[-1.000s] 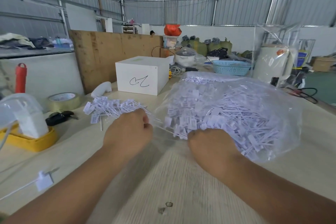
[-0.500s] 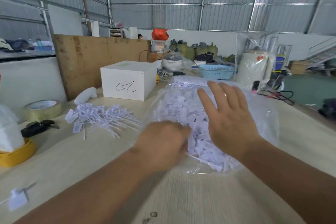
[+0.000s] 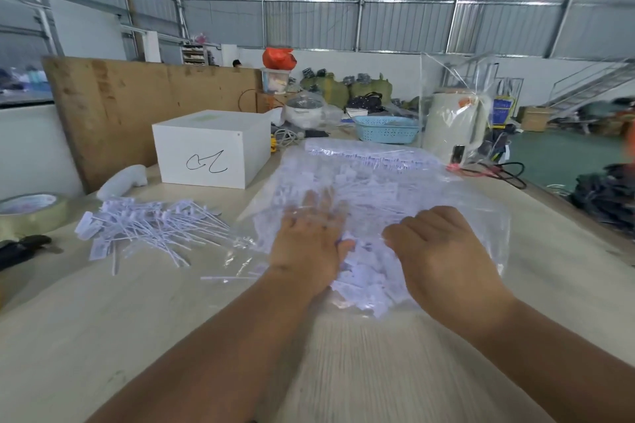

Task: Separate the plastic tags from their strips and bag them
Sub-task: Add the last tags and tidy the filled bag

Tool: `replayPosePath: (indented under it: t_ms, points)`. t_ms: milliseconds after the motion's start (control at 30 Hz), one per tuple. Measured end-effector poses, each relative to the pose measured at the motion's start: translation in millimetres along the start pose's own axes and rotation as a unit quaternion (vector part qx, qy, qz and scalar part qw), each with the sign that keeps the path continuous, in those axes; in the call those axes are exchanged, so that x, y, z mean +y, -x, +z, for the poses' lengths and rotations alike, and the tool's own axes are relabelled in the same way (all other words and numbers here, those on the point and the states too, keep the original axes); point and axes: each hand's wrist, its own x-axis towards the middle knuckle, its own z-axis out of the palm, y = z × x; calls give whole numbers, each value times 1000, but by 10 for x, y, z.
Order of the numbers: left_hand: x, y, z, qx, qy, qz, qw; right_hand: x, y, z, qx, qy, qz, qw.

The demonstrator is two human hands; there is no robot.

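A clear plastic bag [image 3: 395, 189] full of white plastic tags lies on the pale wooden table [image 3: 137, 319] in front of me. My left hand [image 3: 309, 247] reaches into the bag's near opening; its straight fingers show blurred through the film, among the tags. My right hand [image 3: 443, 261] lies on top of the bag at its near right, fingers curled down and gripping the film. A pile of loose white tags with thin stems [image 3: 147, 230] lies on the table left of the bag, apart from both hands.
A white box [image 3: 213, 148] with a black scribble stands behind the pile. A tape roll [image 3: 31, 213] and a black tool [image 3: 20, 247] sit at the left edge. A blue basket [image 3: 388, 129] and a bagged white kettle [image 3: 453, 124] stand behind the bag. A wooden board [image 3: 137, 96] leans at the back left.
My left hand moved from the loose pile to the bag and pushed its fingers inside. My right hand lifted, spread flat over the bag, then curled onto the film. The bag now lies flatter.
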Motion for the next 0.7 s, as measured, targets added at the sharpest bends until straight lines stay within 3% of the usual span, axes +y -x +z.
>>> replayPosePath:
  t_ms: [133,233,333,467,533,600,633,700]
  points:
    - [-113,-35,124,-31,-30,-54,998,-77,248,59,-65,18,-37,997]
    - [-86,49,56,-45,44,-55,997,-146,277,162,-142,38,-15,989]
    - [-113,231,-112,-39,97,-23,994,-217,225,221,-115,32,22,993]
    - [-296,594,-345,67,108,29,991,-353,217,209,-46,-2,-10,999]
    - [-370,694,-394,13,96,78,992,-415,190,148,-113,-33,-27,993]
    - [-394,732,-424,-76,81,128,985,-449,130,73,-264,-46,-27,963]
    - [-388,742,-423,-94,78,144,982,-442,123,41,-327,-58,-3,943]
    - [-337,752,-430,-70,89,180,977,-413,141,5,-346,-84,-7,934]
